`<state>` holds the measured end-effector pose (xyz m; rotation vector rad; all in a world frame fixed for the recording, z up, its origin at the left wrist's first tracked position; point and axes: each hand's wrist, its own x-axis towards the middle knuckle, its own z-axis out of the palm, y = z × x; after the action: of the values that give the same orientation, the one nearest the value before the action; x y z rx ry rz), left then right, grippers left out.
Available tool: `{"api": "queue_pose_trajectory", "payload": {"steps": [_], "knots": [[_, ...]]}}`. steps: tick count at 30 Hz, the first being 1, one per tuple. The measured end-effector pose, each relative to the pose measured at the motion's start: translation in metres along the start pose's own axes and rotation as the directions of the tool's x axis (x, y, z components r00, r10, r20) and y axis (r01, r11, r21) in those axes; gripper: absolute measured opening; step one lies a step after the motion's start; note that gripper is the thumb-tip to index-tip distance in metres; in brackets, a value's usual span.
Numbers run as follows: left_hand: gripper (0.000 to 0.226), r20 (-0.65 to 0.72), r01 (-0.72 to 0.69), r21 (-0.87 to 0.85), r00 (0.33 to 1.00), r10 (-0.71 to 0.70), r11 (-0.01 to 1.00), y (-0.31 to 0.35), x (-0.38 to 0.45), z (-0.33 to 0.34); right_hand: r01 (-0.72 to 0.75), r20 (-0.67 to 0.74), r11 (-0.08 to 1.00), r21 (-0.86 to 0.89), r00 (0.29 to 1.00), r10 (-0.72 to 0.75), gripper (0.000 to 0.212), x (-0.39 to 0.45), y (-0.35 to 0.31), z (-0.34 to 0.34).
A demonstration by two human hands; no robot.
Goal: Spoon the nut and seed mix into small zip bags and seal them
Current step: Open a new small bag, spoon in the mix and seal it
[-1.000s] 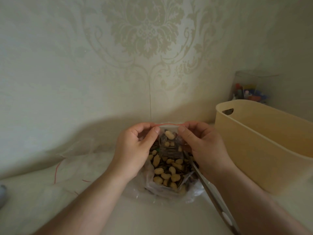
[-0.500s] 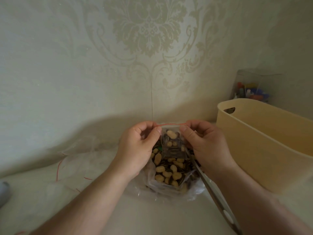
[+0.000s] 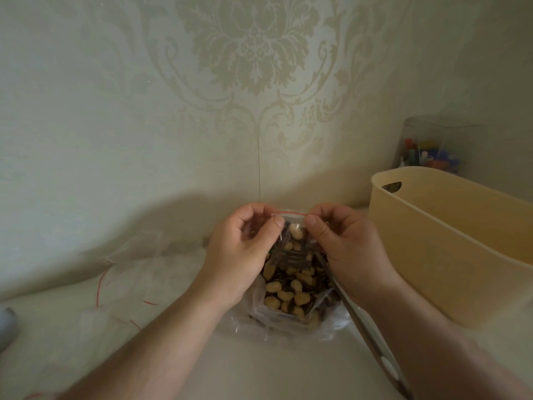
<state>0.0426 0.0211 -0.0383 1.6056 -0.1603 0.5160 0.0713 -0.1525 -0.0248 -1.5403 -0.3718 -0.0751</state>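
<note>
zip bag (image 3: pixel 291 241) top pinched between left hand (image 3: pixel 242 255), right hand (image 3: pixel 346 255)

pale greens, creams and one thin red line

the wallpapered wall (image 3: pixel 144 111) is pale grey-green with a beige damask flourish; the small clear zip bag (image 3: pixel 291 238) has a red strip along its top and shows tan nuts among dark striped seeds, as does the open clear plastic bag of mix (image 3: pixel 291 293). the oval plastic tub (image 3: pixel 432 241) is cream-yellow; the clear box (image 3: pixel 427 151) holds red, blue and yellow bits.
</note>
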Motion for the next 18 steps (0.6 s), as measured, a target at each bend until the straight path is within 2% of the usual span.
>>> {"api": "queue_pose_trajectory", "payload": {"steps": [6,15,18], "knots": [[0.009,0.033,0.02,0.013,0.999,-0.02,1.0,-0.0032,-0.0001,-0.0014,0.03,0.012,0.999,-0.022,0.999,-0.03,0.016,-0.0003,0.0013,0.0006],[0.008,0.04,-0.007,0.126,0.999,0.002,0.992,-0.0039,0.0006,-0.0038,0.032,-0.005,0.999,0.006,0.999,-0.032,0.011,0.0013,0.0048,-0.0007],[0.007,0.046,-0.016,0.153,0.999,0.009,0.988,-0.0031,-0.0002,-0.0042,0.039,0.003,0.999,-0.008,0.999,-0.039,0.016,0.0013,0.0053,-0.0004]]}}
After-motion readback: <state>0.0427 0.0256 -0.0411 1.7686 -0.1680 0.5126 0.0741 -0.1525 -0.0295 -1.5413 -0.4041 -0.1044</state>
